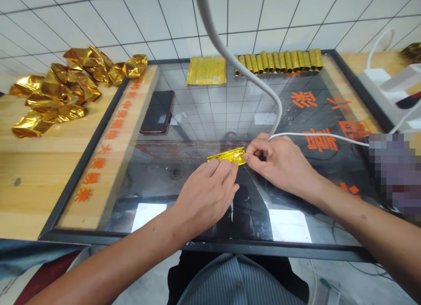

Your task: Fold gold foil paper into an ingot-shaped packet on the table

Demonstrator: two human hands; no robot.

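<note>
A narrow folded strip of gold foil paper (226,155) lies on the glass tabletop (197,121) in front of me. My left hand (210,189) holds its near edge, the fingers bent together over it and partly covering it. At the strip's right end, the thumb and forefinger of my right hand (279,162) pinch the corner; the other fingers are curled. Farther back lie a flat gold foil sheet (206,70) with ridged creases and a row of gold paper tubes (279,62) set side by side.
Several puffed gold foil shapes (59,88) lie on the wooden surface at left. A black phone (157,111) rests on the glass. A grey flexible lamp arm (245,70) hangs down close to my right hand, and a white cable (322,136) runs right. White sockets (388,88) stand at right.
</note>
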